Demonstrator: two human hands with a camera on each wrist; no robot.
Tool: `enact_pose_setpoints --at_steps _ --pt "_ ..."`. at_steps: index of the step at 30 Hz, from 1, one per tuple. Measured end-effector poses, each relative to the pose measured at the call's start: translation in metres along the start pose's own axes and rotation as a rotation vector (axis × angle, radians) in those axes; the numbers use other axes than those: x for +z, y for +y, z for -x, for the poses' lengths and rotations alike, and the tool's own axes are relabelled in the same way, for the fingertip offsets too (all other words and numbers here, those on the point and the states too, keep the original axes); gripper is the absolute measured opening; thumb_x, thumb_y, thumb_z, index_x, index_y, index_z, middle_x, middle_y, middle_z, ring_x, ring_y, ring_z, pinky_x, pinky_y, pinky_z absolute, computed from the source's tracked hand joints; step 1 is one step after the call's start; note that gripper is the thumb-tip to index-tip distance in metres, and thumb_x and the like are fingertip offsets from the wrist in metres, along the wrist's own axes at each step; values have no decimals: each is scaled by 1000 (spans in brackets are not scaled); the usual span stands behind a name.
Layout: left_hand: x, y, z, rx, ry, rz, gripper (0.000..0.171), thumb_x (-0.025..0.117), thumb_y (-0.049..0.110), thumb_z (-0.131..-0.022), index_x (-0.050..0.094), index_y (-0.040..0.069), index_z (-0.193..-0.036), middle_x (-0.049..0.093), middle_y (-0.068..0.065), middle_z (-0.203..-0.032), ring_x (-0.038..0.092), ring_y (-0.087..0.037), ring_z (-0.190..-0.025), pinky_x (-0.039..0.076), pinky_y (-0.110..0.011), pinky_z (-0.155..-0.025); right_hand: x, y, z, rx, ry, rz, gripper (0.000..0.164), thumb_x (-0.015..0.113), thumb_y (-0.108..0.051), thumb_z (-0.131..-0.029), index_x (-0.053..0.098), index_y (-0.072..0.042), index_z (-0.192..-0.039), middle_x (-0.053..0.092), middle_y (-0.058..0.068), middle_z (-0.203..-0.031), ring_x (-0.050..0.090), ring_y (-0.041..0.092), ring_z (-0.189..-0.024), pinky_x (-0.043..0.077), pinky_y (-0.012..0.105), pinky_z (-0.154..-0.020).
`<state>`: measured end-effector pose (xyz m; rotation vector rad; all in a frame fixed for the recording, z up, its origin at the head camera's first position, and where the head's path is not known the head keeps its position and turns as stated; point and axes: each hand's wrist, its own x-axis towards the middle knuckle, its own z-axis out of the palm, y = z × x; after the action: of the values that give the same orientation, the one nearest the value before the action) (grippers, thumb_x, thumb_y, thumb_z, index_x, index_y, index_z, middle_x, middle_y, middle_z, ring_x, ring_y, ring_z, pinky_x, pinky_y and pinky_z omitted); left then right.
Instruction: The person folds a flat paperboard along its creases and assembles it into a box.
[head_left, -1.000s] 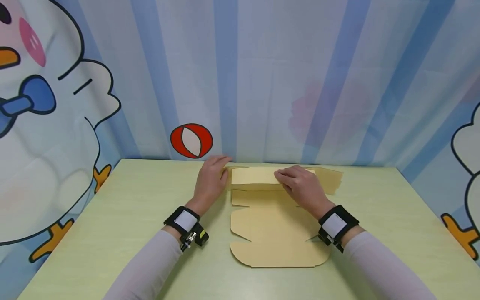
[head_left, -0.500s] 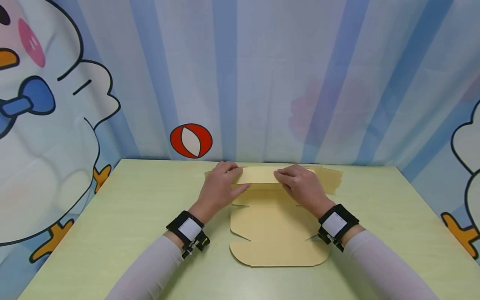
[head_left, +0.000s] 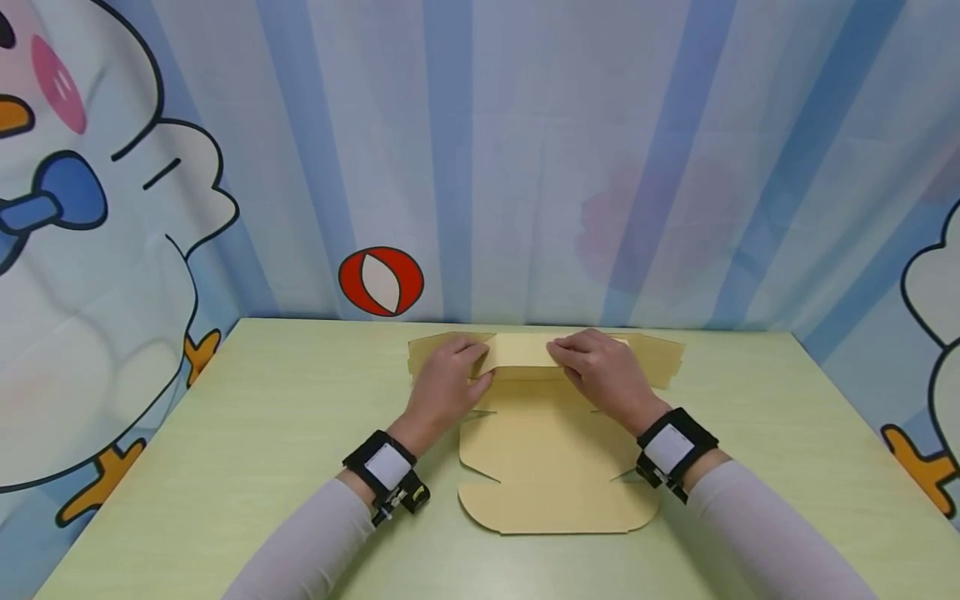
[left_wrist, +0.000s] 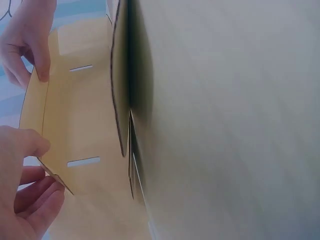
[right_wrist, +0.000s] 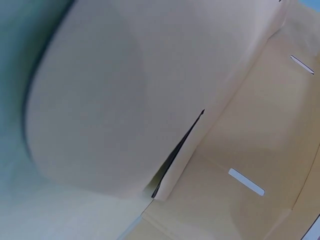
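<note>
A flat tan cardboard box blank (head_left: 555,450) lies on the table, with slits along its sides and rounded flaps at the near end. Its far strip stands folded up at a crease. At the left end of that raised strip, my left hand (head_left: 447,383) pinches the edge, thumb on the inner face and fingers behind. Farther right, my right hand (head_left: 607,371) grips the same edge between thumb and fingers. The left wrist view shows both hands on the raised flap (left_wrist: 32,107). In the right wrist view the cardboard panel (right_wrist: 250,140) has two slots; no hand shows there.
The pale green table (head_left: 300,433) ends at a striped blue curtain (head_left: 510,167) just behind the cardboard. Side flaps (head_left: 660,357) stick out left and right at the far end. Cartoon-printed cloth (head_left: 97,333) borders the table at left.
My left hand has come from beyond the cardboard's left end onto the raised strip and now pinches its edge. The right hand keeps its grip in the same place.
</note>
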<state>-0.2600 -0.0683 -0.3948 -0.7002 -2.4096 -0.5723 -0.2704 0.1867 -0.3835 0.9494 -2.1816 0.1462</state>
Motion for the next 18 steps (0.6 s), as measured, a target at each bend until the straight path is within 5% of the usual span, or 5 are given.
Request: enact_pose_setpoints --at_steps 8,18 --pt "5 6 0 -82 -26 110 33 76 13 -83 71 1 -113 72 -11 -103 70 -20 -89 60 -30 -76 0 0 1 -13 9 10 33 83 -7 -76 78 -10 -108 75 5 -94 71 22 -86 61 34 -70" --pt "11 15 -5 -311 -71 459 34 71 4 -82 70 0 -116 72 -16 -103 75 -24 -86 62 -29 -74 -1 0 2 -6 6 15 32 83 -8 -77 78 -11 -109 75 5 -94 71 21 -86 61 34 -70"
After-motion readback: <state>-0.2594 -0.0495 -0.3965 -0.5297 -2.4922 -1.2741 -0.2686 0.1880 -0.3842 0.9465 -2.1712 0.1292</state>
